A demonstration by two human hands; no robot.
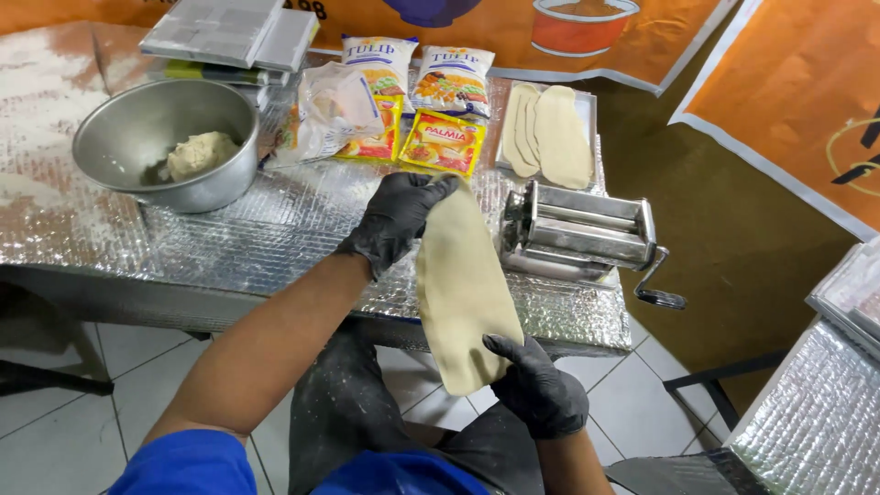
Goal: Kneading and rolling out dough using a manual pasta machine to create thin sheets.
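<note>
L hand (396,223), black-gloved, fingers curled over top end of dough sheet (461,286); R hand (536,385) pinching its bottom end. Held stretched, hanging past front edge of foil-covered tabletop (266,243). Just beside, at front right corner: pasta roller (579,234). Rolled sheets on tray (587,110) behind. Steel bowl (165,137) w/ dough lump toward left edge.

Bowl: metal bowl (137,137) holding a dough lump (200,153)
Packets: yellow sachets (443,142), white bags (451,78)
Tray: rolled dough sheets (550,133)
Machine: pasta roller (582,229) on the foil-covered table (229,238)
</note>
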